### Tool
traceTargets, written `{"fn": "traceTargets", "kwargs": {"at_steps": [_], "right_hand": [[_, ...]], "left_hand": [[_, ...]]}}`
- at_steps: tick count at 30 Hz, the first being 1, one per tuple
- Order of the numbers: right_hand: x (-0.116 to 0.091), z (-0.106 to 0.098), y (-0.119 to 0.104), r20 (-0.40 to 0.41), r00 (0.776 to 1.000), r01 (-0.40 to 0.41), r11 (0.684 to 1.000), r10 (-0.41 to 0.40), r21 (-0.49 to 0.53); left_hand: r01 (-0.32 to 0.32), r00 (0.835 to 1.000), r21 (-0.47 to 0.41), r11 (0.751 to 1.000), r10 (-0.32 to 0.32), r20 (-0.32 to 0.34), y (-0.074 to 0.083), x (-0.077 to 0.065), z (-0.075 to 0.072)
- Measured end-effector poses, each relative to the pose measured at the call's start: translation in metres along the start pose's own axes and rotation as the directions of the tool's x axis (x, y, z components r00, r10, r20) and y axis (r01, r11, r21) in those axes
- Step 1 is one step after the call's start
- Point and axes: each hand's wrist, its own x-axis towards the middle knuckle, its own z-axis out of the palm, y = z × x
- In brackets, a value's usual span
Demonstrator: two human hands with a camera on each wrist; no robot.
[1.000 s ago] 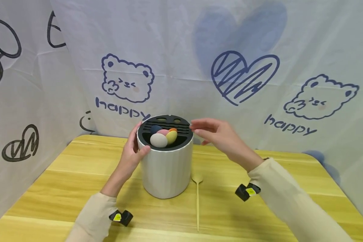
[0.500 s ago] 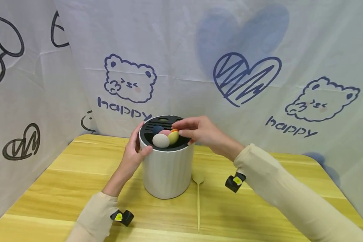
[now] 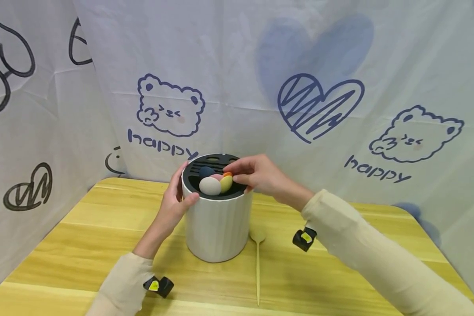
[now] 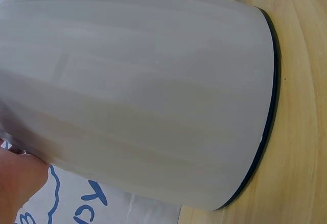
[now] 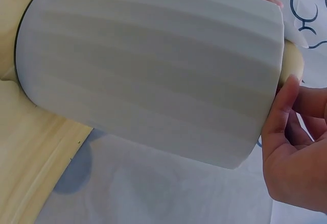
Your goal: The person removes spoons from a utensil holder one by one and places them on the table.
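A white ribbed utensil holder stands upright on the table, topped by a black slotted lid. In its front opening lie egg-shaped pieces: a white one, a yellow one, a dark blue one, a bit of pink and an orange one. My left hand grips the holder's left side, thumb at the front rim. At the right rim, my right hand pinches the mostly hidden orange egg between thumb and fingers; its thumb tip overlaps the yellow egg in the right wrist view.
A yellow spoon-shaped utensil lies on the wooden table, just right of the holder, its handle towards me. Behind the table hangs a white cloth printed with hearts and bears.
My right hand has moved left from the holder's right rim onto the eggs and closed around the orange one, which now shows slightly more. The left hand keeps its grip.
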Motion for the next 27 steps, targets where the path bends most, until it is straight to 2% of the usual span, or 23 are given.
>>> {"fn": "traceTargets", "kwargs": {"at_steps": [8, 13, 21, 27], "right_hand": [[0.0016, -0.0049, 0.0012, 0.039, 0.999, 0.015, 0.999, -0.014, -0.037], [0.0040, -0.0078, -0.0004, 0.067, 0.998, -0.003, 0.999, 0.006, -0.040], [0.0059, -0.0085, -0.0016, 0.058, 0.998, -0.008, 0.999, 0.011, -0.051], [0.0056, -0.0096, -0.0050, 0.039, 0.999, 0.025, 0.998, -0.023, -0.063]], "left_hand": [[0.007, 1.000, 0.011, 1.000, -0.007, 0.002, -0.0003, 0.0014, -0.0004], [0.013, 1.000, 0.011, 1.000, -0.013, 0.003, -0.0001, 0.0020, -0.0008], [0.013, 1.000, 0.017, 1.000, -0.013, 0.003, 0.0002, 0.0005, -0.0007], [0.000, 1.000, 0.006, 1.000, 0.000, 0.005, 0.0005, -0.0005, 0.0000]]}}
